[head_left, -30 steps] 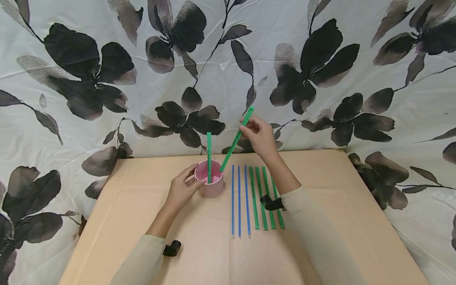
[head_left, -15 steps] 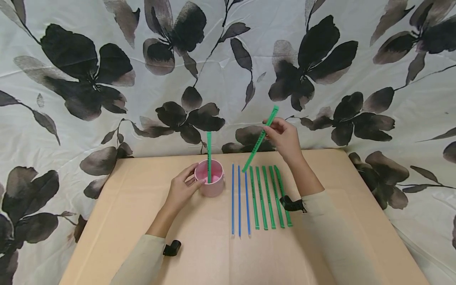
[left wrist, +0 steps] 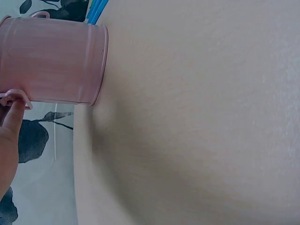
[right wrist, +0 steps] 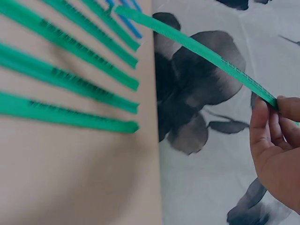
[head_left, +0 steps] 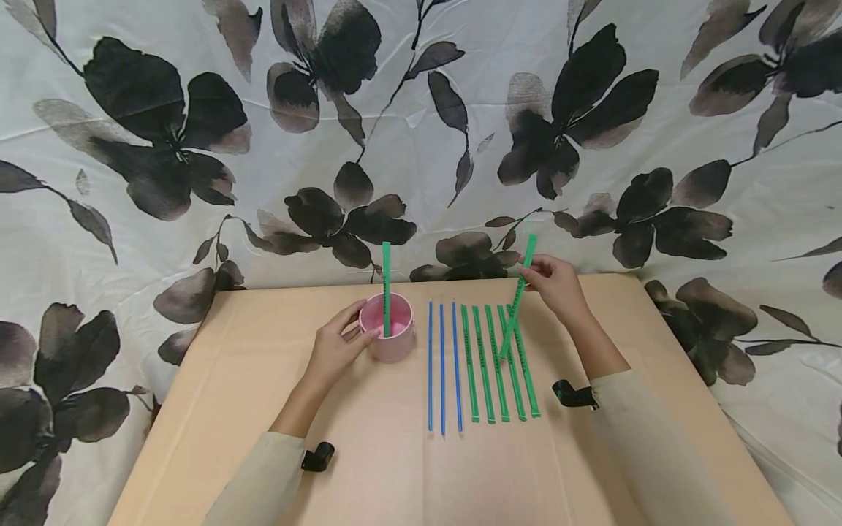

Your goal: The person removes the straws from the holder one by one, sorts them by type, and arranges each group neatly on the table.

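A small pink bucket (head_left: 395,347) with little side handles stands on the table, with one green wrapped straw (head_left: 387,288) upright in it. My left hand (head_left: 337,351) grips the bucket's left side, thumb near the front rim; in the left wrist view a finger sits at a handle (left wrist: 16,96). My right hand (head_left: 558,285) pinches another green straw (right wrist: 201,49) in printed wrapping near its upper end. That straw tilts, its lower end over the row of green straws (head_left: 483,369); whether it touches them I cannot tell.
Several green straws lie side by side, right of the bucket. Between them and the bucket lie 3 blue pencils (head_left: 443,380). Behind the tan table (head_left: 368,467) hangs a white cloth (head_left: 447,29) with dark flowers.
My right hand has carried its green straw away from beside the bucket, to the right and then down over the row. The left hand and the bucket have stayed put.
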The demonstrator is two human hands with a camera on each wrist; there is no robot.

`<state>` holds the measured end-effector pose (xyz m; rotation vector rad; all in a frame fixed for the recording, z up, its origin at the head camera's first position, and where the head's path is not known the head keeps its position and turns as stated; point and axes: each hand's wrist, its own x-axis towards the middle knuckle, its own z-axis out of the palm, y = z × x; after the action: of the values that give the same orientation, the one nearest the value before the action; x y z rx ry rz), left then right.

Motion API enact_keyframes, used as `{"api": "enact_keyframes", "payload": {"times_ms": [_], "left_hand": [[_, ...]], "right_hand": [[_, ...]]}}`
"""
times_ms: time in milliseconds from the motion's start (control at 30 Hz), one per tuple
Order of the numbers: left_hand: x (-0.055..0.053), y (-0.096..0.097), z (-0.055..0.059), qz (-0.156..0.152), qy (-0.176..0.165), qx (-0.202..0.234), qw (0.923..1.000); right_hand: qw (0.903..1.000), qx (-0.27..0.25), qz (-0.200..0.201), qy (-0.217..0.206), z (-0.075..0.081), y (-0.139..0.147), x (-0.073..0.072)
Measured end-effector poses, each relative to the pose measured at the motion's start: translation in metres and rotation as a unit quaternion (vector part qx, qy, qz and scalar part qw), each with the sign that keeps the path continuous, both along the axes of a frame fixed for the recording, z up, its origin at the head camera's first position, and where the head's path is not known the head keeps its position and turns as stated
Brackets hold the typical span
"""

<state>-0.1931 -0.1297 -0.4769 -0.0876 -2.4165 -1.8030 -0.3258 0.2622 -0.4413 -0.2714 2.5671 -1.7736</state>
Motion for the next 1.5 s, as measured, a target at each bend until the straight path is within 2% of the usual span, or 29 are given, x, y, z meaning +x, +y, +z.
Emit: {"api": "enact_keyframes", "payload": {"times_ms": [67, 167, 367, 567, 833, 1000, 1367, 1500], "left_hand": [[0.002, 0.002, 0.006, -0.002, -0.001, 0.000, 1.0000], [0.003, 0.002, 0.009, -0.003, -0.001, 0.000, 1.0000], [0.002, 0.001, 0.006, -0.003, -0.001, 0.004, 1.0000], [0.002, 0.000, 0.006, -0.007, 0.003, 0.007, 0.9999], [0.003, 0.000, 0.006, -0.007, 0.007, 0.001, 1.0000], [0.003, -0.001, 0.006, -0.007, 0.008, 0.000, 0.9999], [0.003, -0.001, 0.008, -0.008, 0.004, -0.002, 1.0000], [-0.001, -0.002, 0.002, -0.007, 0.004, -0.001, 1.0000]], "right_hand": [[0.9997, 0.021, 0.005, -0.010, -0.005, 0.005, 0.001], [0.9982, 0.056, 0.011, -0.020, -0.014, 0.013, 0.000], [0.9937, 0.098, 0.007, -0.053, -0.037, 0.026, -0.003], [0.9845, 0.144, 0.006, -0.099, -0.061, 0.034, 0.000], [0.9750, 0.174, 0.003, -0.138, -0.076, 0.033, 0.009], [0.9738, 0.177, -0.005, -0.143, -0.083, 0.031, 0.014], [0.9744, 0.199, -0.023, -0.103, -0.092, 0.026, 0.019], [0.9703, 0.222, -0.032, -0.092, -0.089, 0.025, 0.022]]}}
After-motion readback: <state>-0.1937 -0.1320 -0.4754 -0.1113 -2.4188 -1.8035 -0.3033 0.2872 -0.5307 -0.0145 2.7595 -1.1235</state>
